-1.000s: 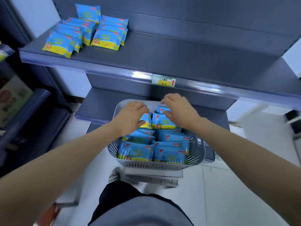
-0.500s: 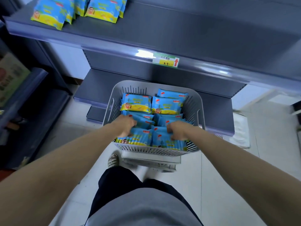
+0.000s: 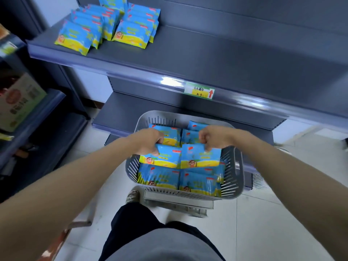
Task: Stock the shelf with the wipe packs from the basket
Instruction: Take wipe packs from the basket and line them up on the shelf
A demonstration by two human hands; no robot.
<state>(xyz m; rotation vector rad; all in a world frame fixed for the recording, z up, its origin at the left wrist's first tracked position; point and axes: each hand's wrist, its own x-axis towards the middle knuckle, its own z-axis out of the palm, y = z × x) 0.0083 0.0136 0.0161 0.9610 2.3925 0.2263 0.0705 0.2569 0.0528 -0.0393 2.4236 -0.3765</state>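
Observation:
A grey slotted basket (image 3: 236, 166) stands on a low stand in front of me, holding several blue-and-yellow wipe packs. My left hand (image 3: 148, 141) grips the top edge of one wipe pack (image 3: 162, 157) and holds it raised above the others. My right hand (image 3: 212, 137) pinches the top edge of a second wipe pack (image 3: 200, 157) beside it. Several stocked wipe packs (image 3: 111, 27) lie in rows at the left end of the dark grey shelf (image 3: 226, 57) above.
A price label (image 3: 199, 90) with a red arrow sits on the shelf's front rail. A lower shelf (image 3: 120, 113) runs behind the basket. A neighbouring rack at the left holds a cardboard box (image 3: 18, 100). My foot (image 3: 132, 196) stands on the tiled floor.
Both hands moved from the far packs to the near ones, took hold of one each, and lifted them above the basket. The view tilted up toward the shelf.

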